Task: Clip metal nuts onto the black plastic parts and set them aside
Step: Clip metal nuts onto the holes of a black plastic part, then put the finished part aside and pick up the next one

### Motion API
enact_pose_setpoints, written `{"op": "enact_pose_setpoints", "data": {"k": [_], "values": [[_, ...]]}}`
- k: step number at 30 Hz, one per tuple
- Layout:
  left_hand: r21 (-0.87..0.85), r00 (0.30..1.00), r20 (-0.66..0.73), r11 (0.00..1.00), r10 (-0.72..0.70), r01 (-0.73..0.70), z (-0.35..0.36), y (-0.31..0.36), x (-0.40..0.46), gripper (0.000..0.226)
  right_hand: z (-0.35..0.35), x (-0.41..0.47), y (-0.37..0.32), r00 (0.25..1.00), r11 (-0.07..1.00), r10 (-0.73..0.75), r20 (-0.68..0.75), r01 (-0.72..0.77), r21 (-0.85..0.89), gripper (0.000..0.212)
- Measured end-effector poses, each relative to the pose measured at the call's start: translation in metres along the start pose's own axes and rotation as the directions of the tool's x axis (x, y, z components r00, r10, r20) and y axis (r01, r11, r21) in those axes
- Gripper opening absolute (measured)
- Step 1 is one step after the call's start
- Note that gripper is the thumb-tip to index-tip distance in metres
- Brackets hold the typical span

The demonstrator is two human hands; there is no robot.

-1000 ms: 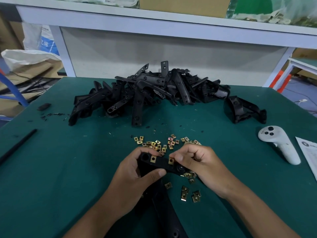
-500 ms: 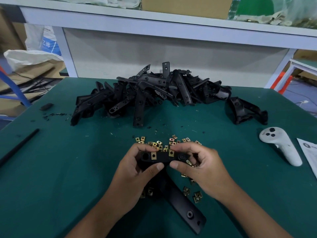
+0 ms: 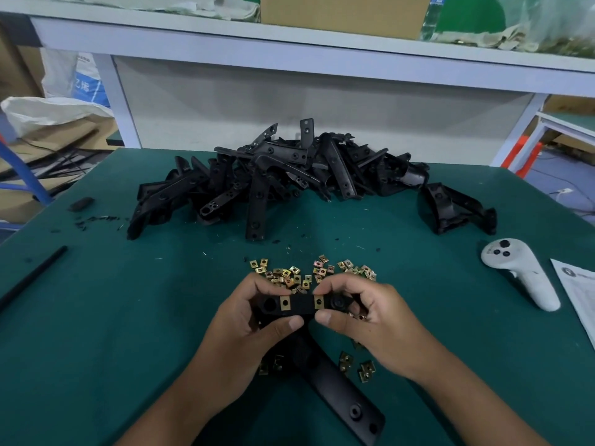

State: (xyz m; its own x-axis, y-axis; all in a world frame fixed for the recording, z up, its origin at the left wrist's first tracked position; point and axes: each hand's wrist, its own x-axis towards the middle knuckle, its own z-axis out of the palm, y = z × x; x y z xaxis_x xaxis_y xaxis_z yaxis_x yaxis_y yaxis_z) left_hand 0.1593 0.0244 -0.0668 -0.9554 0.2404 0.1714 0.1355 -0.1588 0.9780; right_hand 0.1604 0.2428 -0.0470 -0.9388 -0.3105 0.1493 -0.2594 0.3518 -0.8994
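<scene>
Both hands hold one black plastic part (image 3: 301, 305) above the green table (image 3: 112, 317). My left hand (image 3: 248, 333) grips its left end, thumb under the front edge. My right hand (image 3: 370, 320) pinches its right end. Two brass clip nuts sit on the part's top face, one (image 3: 285, 303) toward the left and one (image 3: 318, 302) under my right fingertips. The part's long arm (image 3: 341, 397) slopes down to the right. Loose brass nuts (image 3: 309, 273) lie scattered just beyond my hands, a few more (image 3: 357, 366) below them.
A big heap of black plastic parts (image 3: 273, 181) lies at the table's far side, one separate part (image 3: 454, 209) at the right. A white controller (image 3: 521, 273) and a paper sheet (image 3: 579, 294) lie at the right edge, a black rod (image 3: 32, 276) at the left.
The part has been turned level and lifted slightly away from me; its long arm swung out to the lower right. My right fingers moved from pushing the second nut to pinching the part's end.
</scene>
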Motion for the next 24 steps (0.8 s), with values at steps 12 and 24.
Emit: {"op": "enact_pose_setpoints", "data": {"k": [12, 24], "values": [[-0.002, 0.996, -0.076, 0.999, -0.047, 0.047, 0.001, 0.003, 0.000, 0.025, 0.003, 0.004, 0.003, 0.992, 0.982, -0.089, -0.093, 0.072, -0.172, 0.030], [0.077, 0.990, 0.082, 0.990, 0.111, -0.118, 0.044, 0.029, -0.020, 0.025, -0.035, -0.057, -0.046, 0.934, 0.965, -0.184, -0.305, 0.112, -0.239, 0.023]]}}
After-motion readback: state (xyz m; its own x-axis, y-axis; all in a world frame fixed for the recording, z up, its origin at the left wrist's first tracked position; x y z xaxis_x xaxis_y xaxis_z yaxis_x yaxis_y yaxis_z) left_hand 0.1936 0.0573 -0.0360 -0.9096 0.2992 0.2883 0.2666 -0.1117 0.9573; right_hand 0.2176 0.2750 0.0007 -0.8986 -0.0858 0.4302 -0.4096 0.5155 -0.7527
